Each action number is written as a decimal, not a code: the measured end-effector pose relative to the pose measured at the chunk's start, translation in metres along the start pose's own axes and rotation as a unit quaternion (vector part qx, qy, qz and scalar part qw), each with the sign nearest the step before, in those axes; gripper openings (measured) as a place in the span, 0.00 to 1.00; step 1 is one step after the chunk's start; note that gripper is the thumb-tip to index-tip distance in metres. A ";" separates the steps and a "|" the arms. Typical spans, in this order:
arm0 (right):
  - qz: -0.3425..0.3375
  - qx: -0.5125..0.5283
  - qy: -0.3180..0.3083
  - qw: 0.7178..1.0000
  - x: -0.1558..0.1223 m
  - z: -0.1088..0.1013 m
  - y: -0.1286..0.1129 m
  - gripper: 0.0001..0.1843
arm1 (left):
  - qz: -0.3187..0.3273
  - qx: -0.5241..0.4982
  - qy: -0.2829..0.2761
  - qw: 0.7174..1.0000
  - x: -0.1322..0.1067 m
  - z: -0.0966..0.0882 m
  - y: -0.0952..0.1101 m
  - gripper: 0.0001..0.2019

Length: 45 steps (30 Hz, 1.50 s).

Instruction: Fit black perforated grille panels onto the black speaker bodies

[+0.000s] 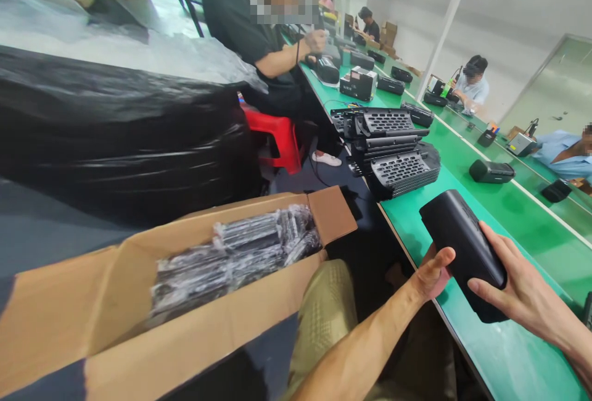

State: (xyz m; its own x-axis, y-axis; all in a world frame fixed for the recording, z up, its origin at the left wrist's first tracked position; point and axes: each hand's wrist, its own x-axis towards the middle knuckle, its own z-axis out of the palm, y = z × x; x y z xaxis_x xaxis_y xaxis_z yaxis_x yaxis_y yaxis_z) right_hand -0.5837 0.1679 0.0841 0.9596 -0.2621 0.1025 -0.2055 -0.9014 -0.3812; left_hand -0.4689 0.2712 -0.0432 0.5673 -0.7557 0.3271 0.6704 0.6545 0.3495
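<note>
**Black housing held in both hands over the near edge of the green bench**

You've got the black housing (465,253) gripped by 2 hands, just above the green bench (518,216), at its near edge.

- Long axis: runs from upper-left (far end, toward the stack) down to lower-right (near end, toward you). Far end is free and tilted up; near end sits between your hands.
- Left hand (432,274): comes in from below-left, forearm across your lap. Thumb is pressed on the housing's left flank; the other fingers are hidden behind it, so I read it as wrapped around but can't confirm the far side.
- Right hand (513,284): comes in from the right edge, palm over the lower right side, fingers laid along the housing's near end. Closed on the part, not clenched.
- Neither hand is clearly nearer; both are in contact at the lower half. The right covers more surface.

Around it:
- Stack of grilled black panels (388,148) lies up the bench, beyond the housing's far end, apart from it.
- Open cardboard box (194,302) of plastic-wrapped black parts (235,256) sits to your left, off the bench, well apart from both hands.
- 1 similar housing (491,171) lies further along the bench, right of the stack.
- Other people work further down the line; their hands are nowhere near yours.
</note>
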 end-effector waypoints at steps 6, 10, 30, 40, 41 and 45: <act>-0.002 0.039 0.071 0.997 -0.013 0.009 0.021 0.56 | 0.019 0.024 0.068 0.997 0.008 0.002 0.001 0.47; 0.019 0.088 0.249 0.964 -0.029 0.046 0.029 0.61 | 0.033 0.059 0.144 0.987 0.015 0.005 -0.006 0.52; 0.004 0.193 0.254 0.948 -0.040 -0.012 0.063 0.44 | 0.010 0.431 -0.091 0.898 0.056 0.034 0.127 0.49; -0.051 0.217 0.280 0.934 0.020 0.032 0.037 0.60 | -0.087 0.165 0.007 0.983 0.043 0.012 0.037 0.48; -0.047 0.189 0.291 0.937 0.020 0.028 0.037 0.59 | -0.083 0.206 0.019 0.975 0.041 0.010 0.042 0.51; -0.079 -0.002 0.255 0.964 0.007 0.001 0.048 0.58 | 0.034 0.343 0.009 0.939 0.033 0.000 0.080 0.64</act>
State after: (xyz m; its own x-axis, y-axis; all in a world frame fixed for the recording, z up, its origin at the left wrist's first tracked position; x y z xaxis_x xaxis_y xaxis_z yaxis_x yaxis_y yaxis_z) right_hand -0.5862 0.1231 0.0656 0.7598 -0.2559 0.5977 -0.0661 -0.9449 -0.3206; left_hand -0.3970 0.2984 -0.0044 0.6096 -0.7078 0.3568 0.1706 0.5568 0.8129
